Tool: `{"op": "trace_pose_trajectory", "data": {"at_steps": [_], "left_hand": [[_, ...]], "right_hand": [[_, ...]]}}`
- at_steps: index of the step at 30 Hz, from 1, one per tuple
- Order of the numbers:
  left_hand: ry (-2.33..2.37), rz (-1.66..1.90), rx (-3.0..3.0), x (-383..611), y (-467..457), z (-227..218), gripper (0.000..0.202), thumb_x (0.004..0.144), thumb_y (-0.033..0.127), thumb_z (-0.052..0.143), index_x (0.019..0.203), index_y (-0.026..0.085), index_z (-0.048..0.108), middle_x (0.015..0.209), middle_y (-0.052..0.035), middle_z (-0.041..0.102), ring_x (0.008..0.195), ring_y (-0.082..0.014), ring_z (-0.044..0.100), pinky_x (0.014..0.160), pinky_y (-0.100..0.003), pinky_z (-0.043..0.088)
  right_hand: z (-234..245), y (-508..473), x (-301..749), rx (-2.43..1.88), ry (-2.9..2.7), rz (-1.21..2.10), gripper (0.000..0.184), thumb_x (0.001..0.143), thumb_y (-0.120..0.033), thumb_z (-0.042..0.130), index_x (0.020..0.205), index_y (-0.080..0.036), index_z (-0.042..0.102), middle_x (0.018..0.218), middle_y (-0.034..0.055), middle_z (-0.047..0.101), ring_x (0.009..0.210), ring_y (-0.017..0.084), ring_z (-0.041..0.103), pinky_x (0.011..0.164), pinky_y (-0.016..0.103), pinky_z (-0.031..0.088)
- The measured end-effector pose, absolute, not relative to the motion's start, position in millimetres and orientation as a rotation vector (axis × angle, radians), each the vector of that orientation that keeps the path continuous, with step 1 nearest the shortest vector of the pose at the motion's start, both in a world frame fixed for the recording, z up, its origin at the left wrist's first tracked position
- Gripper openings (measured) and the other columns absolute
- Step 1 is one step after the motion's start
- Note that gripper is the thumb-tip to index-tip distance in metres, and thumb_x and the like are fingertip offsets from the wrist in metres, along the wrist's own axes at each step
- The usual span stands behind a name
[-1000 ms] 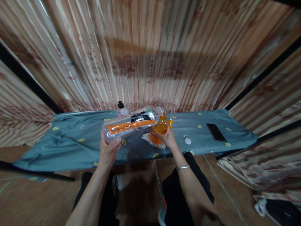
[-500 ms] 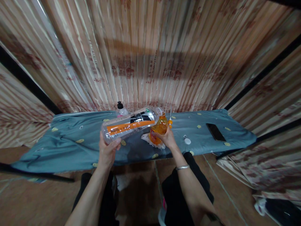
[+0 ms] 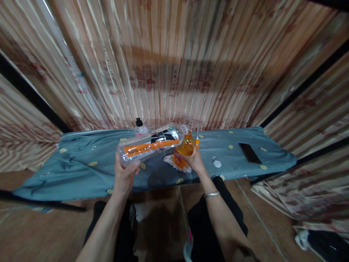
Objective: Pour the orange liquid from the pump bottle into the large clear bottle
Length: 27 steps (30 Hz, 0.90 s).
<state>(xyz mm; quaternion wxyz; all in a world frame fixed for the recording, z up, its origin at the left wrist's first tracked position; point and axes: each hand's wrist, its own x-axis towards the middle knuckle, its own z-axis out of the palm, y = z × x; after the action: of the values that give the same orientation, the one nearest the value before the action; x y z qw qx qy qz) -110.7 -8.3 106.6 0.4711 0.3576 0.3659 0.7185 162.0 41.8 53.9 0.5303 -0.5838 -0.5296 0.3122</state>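
Observation:
My left hand is wrapped round the base of a large clear plastic bottle with an orange, silver and black label. The bottle is tilted, its mouth to the right, right at the neck of an orange bottle. Around that orange bottle my right hand is closed, keeping it roughly upright above a crumpled white cloth or tissue. An orange pump top with a pale tube is just behind and right of it. Whether liquid is flowing between the bottles is too small to tell.
A small bottle with a black cap stands at the back. On the teal cloth-covered surface lie a white round cap and a black phone. Dark frame bars and a pleated curtain enclose it.

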Motion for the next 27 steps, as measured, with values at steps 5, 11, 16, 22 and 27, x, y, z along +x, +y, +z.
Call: {"op": "trace_pose_trajectory", "data": {"at_steps": [5,11,16,22,27], "left_hand": [[0.890,1.759,0.885,-110.5,-8.8,107.2,0.076,0.051,0.030,0.096,0.119,0.027,0.064,0.086,0.0031,0.068,0.055,-0.0071,0.050,0.042,-0.017,0.035],[0.876,1.768,0.867,-110.1,-8.5,107.2,0.079,0.049,0.029,0.096,0.121,0.029,0.064,0.088,0.0033,0.069,0.054,-0.0064,0.050,0.040,-0.016,0.035],[0.878,1.763,0.851,-110.0,-9.3,108.0,0.078,0.048,0.028,0.096,0.120,0.029,0.065,0.090,0.0026,0.070,0.055,-0.0063,0.051,0.041,-0.016,0.036],[0.885,1.759,0.878,-110.6,-9.3,106.5,0.064,0.050,0.029,0.096,0.106,0.024,0.064,0.083,0.0040,0.067,0.054,-0.0061,0.051,0.040,-0.016,0.036],[0.882,1.762,0.896,-110.3,-9.5,106.4,0.064,0.054,0.028,0.094,0.109,0.025,0.064,0.082,0.0048,0.066,0.054,-0.0057,0.050,0.041,-0.017,0.035]], "right_hand": [[53.2,42.2,163.2,-1.380,-1.279,0.748,0.076,0.059,-0.041,0.094,0.125,-0.021,0.061,0.122,0.0128,0.078,0.119,0.035,0.072,0.107,0.052,0.055],[50.2,42.2,165.1,-1.378,-1.303,0.728,0.077,0.059,-0.047,0.094,0.125,-0.021,0.061,0.122,0.0127,0.078,0.119,0.035,0.072,0.109,0.053,0.054],[50.6,43.2,164.2,-1.370,-1.284,0.748,0.078,0.059,-0.042,0.093,0.127,-0.021,0.060,0.123,0.0120,0.077,0.121,0.035,0.071,0.109,0.051,0.054],[51.5,42.6,163.9,-1.397,-1.284,0.736,0.077,0.059,-0.041,0.093,0.127,-0.022,0.061,0.123,0.0112,0.078,0.122,0.035,0.071,0.109,0.052,0.053],[49.7,42.9,163.7,-1.359,-1.298,0.732,0.077,0.060,-0.043,0.093,0.126,-0.021,0.061,0.123,0.0118,0.078,0.122,0.035,0.071,0.109,0.052,0.054]]}}
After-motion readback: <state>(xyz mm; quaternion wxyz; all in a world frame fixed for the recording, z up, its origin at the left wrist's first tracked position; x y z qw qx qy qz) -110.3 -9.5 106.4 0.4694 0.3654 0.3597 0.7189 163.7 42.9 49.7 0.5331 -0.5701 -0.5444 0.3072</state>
